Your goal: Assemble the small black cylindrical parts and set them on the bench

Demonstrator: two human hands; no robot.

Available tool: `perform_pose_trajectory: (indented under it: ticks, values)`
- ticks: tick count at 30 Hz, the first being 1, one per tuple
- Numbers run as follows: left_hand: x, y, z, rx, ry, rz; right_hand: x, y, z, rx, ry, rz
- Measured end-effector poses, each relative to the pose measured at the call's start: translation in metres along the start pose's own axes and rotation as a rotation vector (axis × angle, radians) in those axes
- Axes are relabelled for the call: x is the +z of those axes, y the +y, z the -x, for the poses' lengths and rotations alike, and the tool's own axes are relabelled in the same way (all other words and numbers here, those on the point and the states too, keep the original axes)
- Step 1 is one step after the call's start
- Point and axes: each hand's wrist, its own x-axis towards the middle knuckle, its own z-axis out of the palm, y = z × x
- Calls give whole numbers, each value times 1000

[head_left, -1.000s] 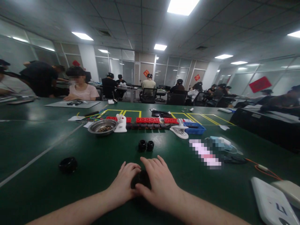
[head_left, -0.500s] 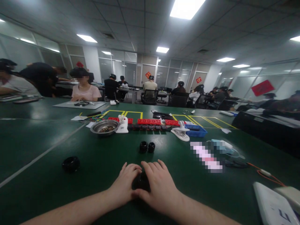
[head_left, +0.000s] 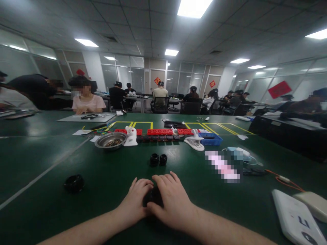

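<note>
Head view: both my hands closed around one small black part on the green table.

My left hand (head_left: 135,200) and right hand (head_left: 171,202) meet at the near edge of the green table (head_left: 51,204), fingers curled together over a small black round part (head_left: 152,196); only a dark sliver of it shows between the thumbs, so I cannot tell its exact shape. Just beyond my fingertips sit two black rings (head_left: 158,159), touching each other. Well to the left lies a larger black ring (head_left: 74,183), alone. Farther back: a metal bowl (head_left: 110,140) with small bits inside, a white clamp (head_left: 195,142) beside a blue tray (head_left: 210,139), a row of red blocks (head_left: 160,131). At far right, a white device (head_left: 296,217). Other people sit at the tables behind.
</note>
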Motion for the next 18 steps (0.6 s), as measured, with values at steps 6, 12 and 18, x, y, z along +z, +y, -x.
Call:
perform_pose_trajectory:
  ticks: [6,12,18]
  values:
    - [1,1,0,-21,15,-1,11,4,-3,14,15,73]
    - [2,4,-2,-27,5,-10,0,1,0,-81,-47,16]
    - [4,0,-2,-17,3,-25,3,1,-1,24,-1,3]
